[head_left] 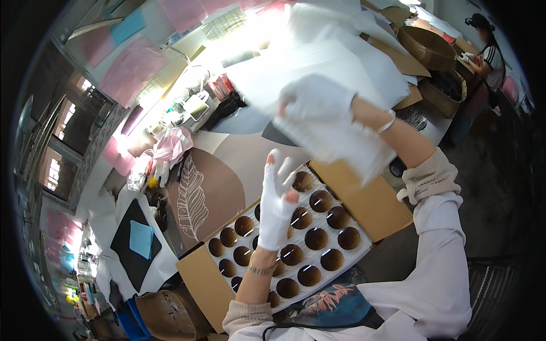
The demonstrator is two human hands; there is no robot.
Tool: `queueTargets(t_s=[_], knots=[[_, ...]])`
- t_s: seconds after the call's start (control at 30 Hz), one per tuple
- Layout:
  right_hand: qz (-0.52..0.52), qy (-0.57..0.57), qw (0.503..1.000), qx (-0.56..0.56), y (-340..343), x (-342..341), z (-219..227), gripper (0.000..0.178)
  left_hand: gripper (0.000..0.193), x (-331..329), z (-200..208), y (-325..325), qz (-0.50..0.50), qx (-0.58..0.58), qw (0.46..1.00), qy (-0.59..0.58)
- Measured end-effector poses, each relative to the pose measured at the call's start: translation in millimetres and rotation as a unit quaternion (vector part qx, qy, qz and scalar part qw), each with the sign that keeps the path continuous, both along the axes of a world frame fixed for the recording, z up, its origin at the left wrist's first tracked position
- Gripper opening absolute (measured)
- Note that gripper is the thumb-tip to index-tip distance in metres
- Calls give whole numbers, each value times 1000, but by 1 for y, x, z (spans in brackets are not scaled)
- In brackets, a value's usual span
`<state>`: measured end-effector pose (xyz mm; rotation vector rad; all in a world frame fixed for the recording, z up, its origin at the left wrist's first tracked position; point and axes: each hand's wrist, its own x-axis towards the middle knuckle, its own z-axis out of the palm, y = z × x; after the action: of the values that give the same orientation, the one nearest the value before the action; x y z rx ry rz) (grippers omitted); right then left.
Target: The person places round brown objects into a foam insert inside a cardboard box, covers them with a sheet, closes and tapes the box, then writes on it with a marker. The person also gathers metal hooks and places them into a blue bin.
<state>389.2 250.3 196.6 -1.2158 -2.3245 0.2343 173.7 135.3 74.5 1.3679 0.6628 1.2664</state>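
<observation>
My left hand (pixel 277 213), in a white glove with bare fingertips, hovers over an open cardboard box (pixel 367 199) with its fingers apart and nothing in them. Rows of round brown tinted lenses (pixel 316 238) lie in the box on a white lining, partly hidden by that hand. Beyond the box, my right hand (pixel 321 99), gloved the same way, is smeared by motion. It grips a thin white sheet (pixel 361 150), which hangs below it, blurred, over the far right edge of the box.
White sheets (pixel 256 77) are piled at the back. A pink plastic bag (pixel 172 142) and small items sit at the left. Blue cloths (pixel 141 238) lie on a black piece. At far right, a person (pixel 488 62) stands beside cardboard boxes (pixel 426 48).
</observation>
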Motion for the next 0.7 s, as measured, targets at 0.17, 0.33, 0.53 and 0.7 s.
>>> queueTargets(t_s=[0.17, 0.33, 0.53, 0.7], knots=[[164, 142, 970, -112, -56, -78, -18, 52, 46, -23, -3, -6, 42, -100, 993, 44], [85, -76, 982, 152, -104, -79, -105, 62, 21, -143, -64, -94, 100, -353, 912, -182], [70, -217, 974, 22, -186, -81, -236, 62, 32, -248, -130, -154, 144, -419, 861, 249], [-10, -46, 999, 6, -132, -76, -250, 42, 56, -279, -153, -170, 211, -354, 910, -47]])
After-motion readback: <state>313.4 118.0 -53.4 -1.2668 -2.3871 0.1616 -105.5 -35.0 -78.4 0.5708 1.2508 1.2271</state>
